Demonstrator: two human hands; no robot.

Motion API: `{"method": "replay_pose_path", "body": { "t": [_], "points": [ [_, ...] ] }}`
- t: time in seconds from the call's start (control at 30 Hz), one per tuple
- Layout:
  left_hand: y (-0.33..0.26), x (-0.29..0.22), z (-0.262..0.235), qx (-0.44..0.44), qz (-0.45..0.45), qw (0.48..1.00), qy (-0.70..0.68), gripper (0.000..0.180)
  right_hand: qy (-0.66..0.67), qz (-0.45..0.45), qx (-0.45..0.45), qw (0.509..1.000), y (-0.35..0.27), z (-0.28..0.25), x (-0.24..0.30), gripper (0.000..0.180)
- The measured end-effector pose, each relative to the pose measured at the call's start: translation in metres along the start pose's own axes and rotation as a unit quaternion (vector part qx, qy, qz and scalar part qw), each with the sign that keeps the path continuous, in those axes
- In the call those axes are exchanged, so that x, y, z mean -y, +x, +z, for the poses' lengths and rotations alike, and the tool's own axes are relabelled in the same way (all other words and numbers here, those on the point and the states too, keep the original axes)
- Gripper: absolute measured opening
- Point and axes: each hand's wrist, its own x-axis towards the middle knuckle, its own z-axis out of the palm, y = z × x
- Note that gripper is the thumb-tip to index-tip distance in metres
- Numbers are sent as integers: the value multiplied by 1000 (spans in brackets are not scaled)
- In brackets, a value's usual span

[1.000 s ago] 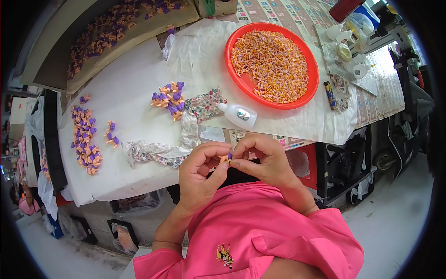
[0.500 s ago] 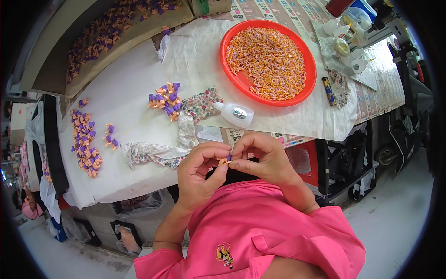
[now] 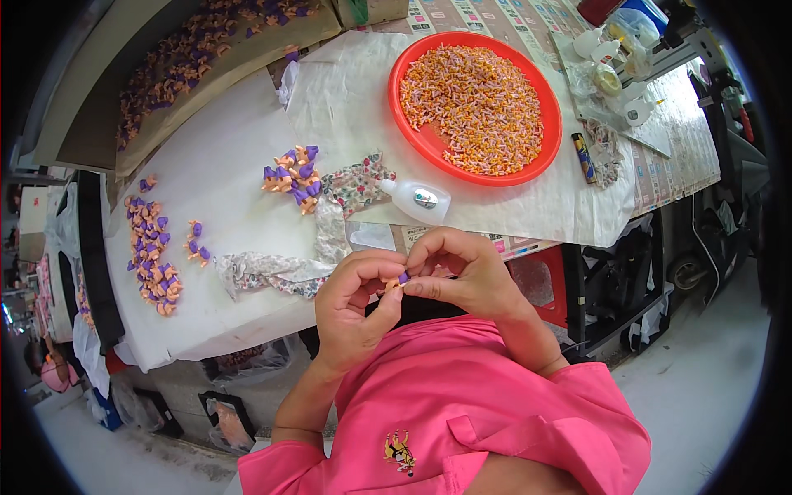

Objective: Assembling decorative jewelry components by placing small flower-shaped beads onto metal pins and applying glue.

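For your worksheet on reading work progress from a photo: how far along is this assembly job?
Done: purple-and-orange pieces lie in a row at the table's left, with a small pile nearer the middle. In hand: the left hand and right hand pinch one small orange-and-purple piece between their fingers. Left: the red tray is heaped with loose orange and pink parts, so most seems undone.

Both hands meet close in front of the chest. The left hand [image 3: 356, 307] curls inward, thumb and forefinger pinched; the right hand [image 3: 459, 272] arches over, fingertips pressed against the left's. Forearms angle up from below.
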Motion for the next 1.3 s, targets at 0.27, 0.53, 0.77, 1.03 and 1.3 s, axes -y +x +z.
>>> {"method": "replay_pose_path", "body": {
  "t": [0.27, 0.53, 0.77, 1.03, 1.3],
  "points": [
    [5, -4, 0, 4, 12, 999, 33, 25, 32, -10, 7, 999, -1, -1, -2, 22],
    [3, 1, 4, -9, 3, 1000, 16, 25, -24, -25, -1, 999, -1, -1, -3, 19],
    [2, 4, 3, -7, 3, 1000, 1, 28, -38, -17, -1, 999, 0, -1, -2, 19],
    [3, 5, -2, 3, -15, 1000, -17, 27, -25, -23, -5, 999, 0, -1, -4, 19],
    [0, 7, -3, -2, -14, 999, -32, 25, 1, -9, -1, 1000, -2, 2, -7, 17]
  ]
}}
